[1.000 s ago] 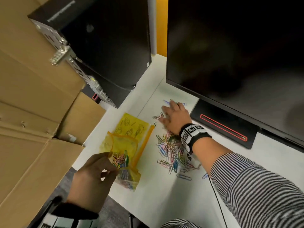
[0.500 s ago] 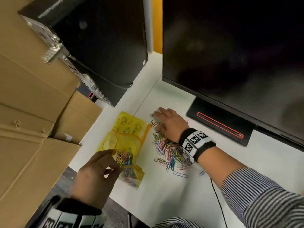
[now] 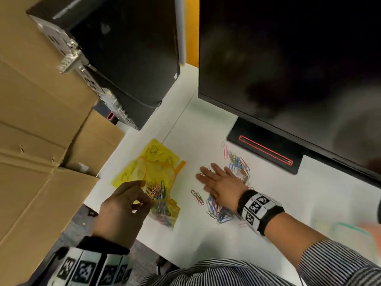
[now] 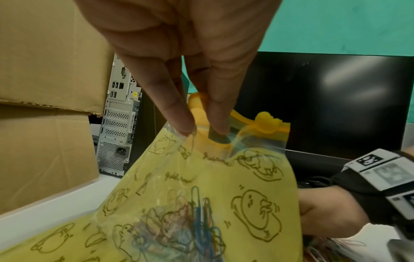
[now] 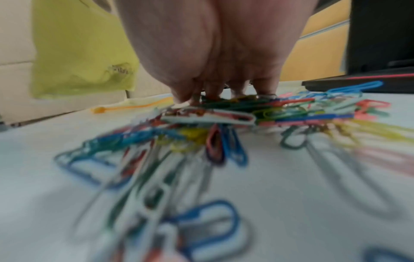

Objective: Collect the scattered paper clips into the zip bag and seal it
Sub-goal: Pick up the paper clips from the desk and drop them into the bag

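Note:
A yellow zip bag (image 3: 156, 172) printed with cartoon figures lies on the white desk, with an orange zip strip and coloured clips inside. My left hand (image 3: 123, 211) pinches the bag's upper edge (image 4: 201, 134) between thumb and finger and lifts it. Loose coloured paper clips (image 3: 218, 211) lie in a heap right of the bag, and another bunch (image 3: 239, 165) sits nearer the monitor foot. My right hand (image 3: 218, 180) lies flat, fingers straight, pressing on the clips (image 5: 224, 109).
A black monitor (image 3: 288, 69) on its foot (image 3: 266, 149) stands behind the clips. A black computer tower (image 3: 123, 58) stands at the back left, cardboard boxes (image 3: 35, 141) beside it. The desk's front edge (image 3: 165, 252) is close.
My right hand has dragged back toward me across the desk, pulling clips along and leaving a bunch near the monitor foot. The left hand keeps its pinch on the bag.

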### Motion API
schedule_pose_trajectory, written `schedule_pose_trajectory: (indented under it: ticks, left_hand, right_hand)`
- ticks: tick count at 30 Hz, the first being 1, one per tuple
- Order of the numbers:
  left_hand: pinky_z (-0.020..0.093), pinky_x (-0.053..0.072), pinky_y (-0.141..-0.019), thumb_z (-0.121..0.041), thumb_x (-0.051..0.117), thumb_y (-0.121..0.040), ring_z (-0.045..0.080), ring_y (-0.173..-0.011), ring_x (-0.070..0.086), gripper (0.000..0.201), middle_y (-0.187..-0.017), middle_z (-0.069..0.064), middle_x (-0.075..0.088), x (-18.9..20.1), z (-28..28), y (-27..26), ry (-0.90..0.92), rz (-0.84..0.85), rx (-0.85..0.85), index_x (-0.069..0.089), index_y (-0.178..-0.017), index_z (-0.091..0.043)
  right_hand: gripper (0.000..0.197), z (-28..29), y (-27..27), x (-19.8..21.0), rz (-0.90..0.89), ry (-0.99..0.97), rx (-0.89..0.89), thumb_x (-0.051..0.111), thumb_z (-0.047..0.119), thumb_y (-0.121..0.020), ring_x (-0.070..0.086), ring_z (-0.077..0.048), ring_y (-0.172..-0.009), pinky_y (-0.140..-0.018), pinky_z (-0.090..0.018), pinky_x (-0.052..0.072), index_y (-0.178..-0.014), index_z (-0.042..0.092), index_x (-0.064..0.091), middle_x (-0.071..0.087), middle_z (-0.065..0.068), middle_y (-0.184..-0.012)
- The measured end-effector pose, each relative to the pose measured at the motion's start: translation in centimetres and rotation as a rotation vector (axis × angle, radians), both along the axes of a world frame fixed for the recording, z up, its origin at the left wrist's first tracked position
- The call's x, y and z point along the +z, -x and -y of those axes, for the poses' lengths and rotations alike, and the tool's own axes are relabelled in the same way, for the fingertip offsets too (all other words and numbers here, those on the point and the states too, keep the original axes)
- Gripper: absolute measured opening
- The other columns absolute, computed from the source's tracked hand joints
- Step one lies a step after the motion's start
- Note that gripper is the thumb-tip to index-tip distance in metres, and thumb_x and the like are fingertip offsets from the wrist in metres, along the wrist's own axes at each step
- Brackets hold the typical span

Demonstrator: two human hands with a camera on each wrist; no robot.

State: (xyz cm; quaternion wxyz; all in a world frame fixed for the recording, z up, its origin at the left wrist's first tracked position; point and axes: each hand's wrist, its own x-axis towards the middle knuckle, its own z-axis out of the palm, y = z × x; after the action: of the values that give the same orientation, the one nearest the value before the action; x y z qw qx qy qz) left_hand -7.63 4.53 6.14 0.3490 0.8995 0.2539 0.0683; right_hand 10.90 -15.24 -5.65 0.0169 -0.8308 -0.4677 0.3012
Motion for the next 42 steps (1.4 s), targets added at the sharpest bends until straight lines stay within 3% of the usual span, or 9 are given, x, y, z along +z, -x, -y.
schedule_pose_trajectory:
  ticks: [3,6,10,15,21,27,31,36,42]
  left_hand:
    - [0.011,0.051,-0.068,0.005,0.076,-0.063,0.000,-0.085,0.059,0.032,-0.099,0.000,0.063,-0.3,-0.4,-0.5,0.012,0.057,-0.031,0.059,-0.059,-0.022]
    - [0.013,0.052,-0.069,0.008,0.076,-0.061,-0.014,-0.089,0.054,0.030,-0.097,0.003,0.064,-0.2,-0.6,-1.1,-0.005,0.076,-0.090,0.061,-0.059,-0.018]
    - [0.009,0.051,-0.065,0.008,0.078,-0.059,-0.016,-0.088,0.053,0.025,-0.095,0.002,0.064,0.2,-0.2,-1.9,-0.024,0.105,-0.129,0.063,-0.059,-0.013]
    - [0.007,0.049,-0.064,0.008,0.079,-0.057,0.001,-0.084,0.057,0.038,-0.097,-0.002,0.062,0.6,0.1,-2.4,-0.060,0.127,-0.195,0.056,-0.065,-0.021]
    - [0.007,0.050,-0.062,0.010,0.077,-0.059,0.001,-0.088,0.055,0.039,-0.095,-0.002,0.062,0.0,1.1,-2.9,-0.021,0.135,-0.225,0.056,-0.071,-0.021]
    - [0.004,0.048,-0.062,0.007,0.076,-0.062,0.005,-0.088,0.057,0.021,-0.098,0.008,0.067,-1.2,2.6,-3.8,-0.013,0.041,-0.359,0.062,-0.061,-0.009]
    - [-0.004,0.041,-0.059,0.008,0.075,-0.061,0.002,-0.088,0.055,0.023,-0.099,0.009,0.067,-1.7,3.1,-4.0,-0.027,0.010,-0.412,0.059,-0.058,-0.008]
    - [-0.005,0.039,-0.058,0.011,0.075,-0.059,0.003,-0.089,0.057,0.028,-0.095,0.015,0.067,-2.8,3.5,-3.9,-0.004,0.013,-0.424,0.058,-0.057,-0.011]
    - [-0.003,0.039,-0.059,0.005,0.075,-0.060,0.009,-0.094,0.052,0.037,-0.097,0.012,0.066,-3.2,4.9,-4.0,0.001,0.059,-0.449,0.050,-0.068,-0.020]
  right_hand:
    - [0.055,1.3,-0.8,0.8,0.043,-0.070,-0.128,0.013,0.044,-0.094,0.004,-0.023,-0.147,-0.118,-0.044,0.008,-0.147,0.033,0.017,0.009,0.008,-0.159]
    - [0.057,1.7,-2.8,0.9,0.022,-0.054,-0.313,0.027,0.036,-0.098,0.001,-0.026,-0.147,-0.120,-0.042,0.011,-0.149,0.026,0.007,0.000,-0.001,-0.160]
    - [0.060,0.6,-4.8,0.5,-0.004,-0.031,-0.272,0.034,0.028,-0.098,0.002,-0.026,-0.147,-0.121,-0.040,0.011,-0.150,0.021,0.004,-0.001,-0.003,-0.160]
    - [0.057,0.4,-4.6,0.9,-0.053,0.006,-0.326,0.032,0.021,-0.099,0.001,-0.024,-0.147,-0.121,-0.041,0.013,-0.150,0.015,0.007,-0.002,-0.004,-0.160]
    - [0.064,5.3,-0.2,0.6,-0.030,-0.030,-0.236,0.041,0.005,-0.093,0.007,-0.024,-0.147,-0.121,-0.036,0.014,-0.149,0.016,0.011,0.004,-0.004,-0.159]
    - [0.068,9.9,0.7,2.1,-0.028,-0.150,-0.419,0.052,0.022,-0.093,0.010,-0.021,-0.146,-0.120,-0.030,0.007,-0.149,0.026,0.014,0.010,0.001,-0.159]
    - [0.087,10.5,1.2,2.4,-0.077,0.027,-0.507,0.067,0.034,-0.082,0.013,-0.028,-0.144,-0.117,-0.042,0.025,-0.149,0.027,0.012,0.009,-0.002,-0.159]
    - [0.042,8.8,1.7,1.7,0.099,-0.093,-0.546,0.052,0.007,-0.089,0.045,-0.029,-0.122,-0.101,-0.035,0.042,-0.131,0.014,0.049,0.050,-0.010,-0.130]
    - [0.024,8.6,1.7,2.1,0.104,-0.139,-0.687,0.049,0.003,-0.086,0.061,-0.032,-0.096,-0.083,-0.033,0.048,-0.102,0.011,0.065,0.066,-0.014,-0.099]
